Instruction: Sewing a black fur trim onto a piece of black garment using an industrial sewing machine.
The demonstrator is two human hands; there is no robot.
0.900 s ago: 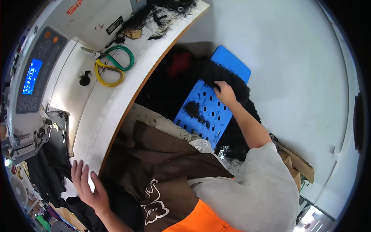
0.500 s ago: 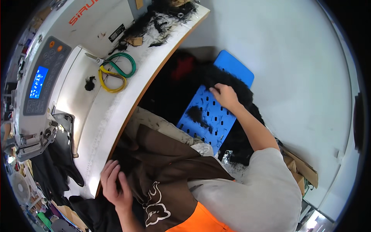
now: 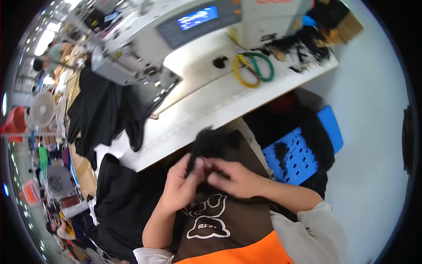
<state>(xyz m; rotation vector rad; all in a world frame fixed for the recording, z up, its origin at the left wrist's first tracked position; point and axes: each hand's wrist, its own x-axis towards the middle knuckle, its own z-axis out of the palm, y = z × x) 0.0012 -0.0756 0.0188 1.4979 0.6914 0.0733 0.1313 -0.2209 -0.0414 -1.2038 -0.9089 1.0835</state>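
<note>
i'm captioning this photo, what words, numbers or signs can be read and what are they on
Nothing reads clearly.
Blue screen: characters blurred.
Sewing machine: red lettering blurred, cut by the top edge.
Dark label on it: too small.
Brown apron: white drawing, lettering too small.

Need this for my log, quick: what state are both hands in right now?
Left hand: closed, holding a black furry piece.
Right hand: curled, close beside the left; whether it grips the piece too cannot be told.

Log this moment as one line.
Left hand: grips black furry piece | Right hand: at same piece, grip unclear | Scissors: on white table | Blue perforated panel: black fur lying across
</note>
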